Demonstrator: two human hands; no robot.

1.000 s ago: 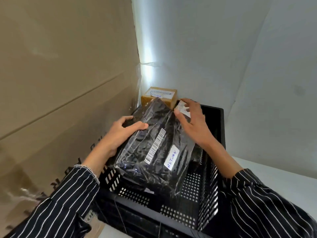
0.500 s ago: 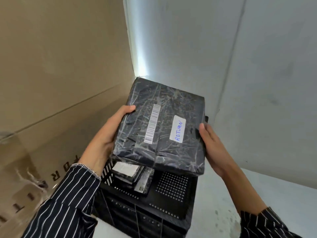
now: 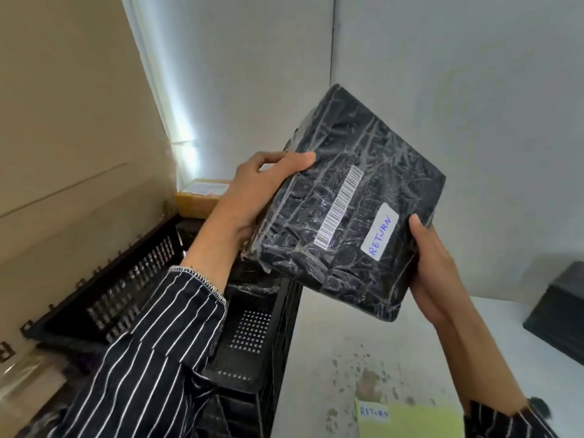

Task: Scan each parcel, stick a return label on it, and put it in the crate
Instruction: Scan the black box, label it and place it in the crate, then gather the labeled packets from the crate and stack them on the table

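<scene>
A black plastic-wrapped parcel [image 3: 350,200] is up in the air, above the table's left part, tilted. It carries a white barcode strip [image 3: 339,207] and a white label reading RETURN [image 3: 379,230]. My left hand [image 3: 252,197] grips its left edge, thumb on top. My right hand [image 3: 433,267] holds its right lower edge from beneath, thumb against the side. The black perforated crate [image 3: 126,292] stands below and to the left, with dark wrapped items partly visible inside under my left arm.
A tall cardboard box [image 3: 63,153] rises left of the crate. A small brown box [image 3: 199,197] sits behind the crate. On the white table [image 3: 316,358] lies a yellow-green sheet with a RETURN label [image 3: 407,418]. A black object [image 3: 559,314] sits at the right edge.
The parcel lay on the crate's contents a second ago. Both hands have lifted it out and carried it up and to the right, over the table.
</scene>
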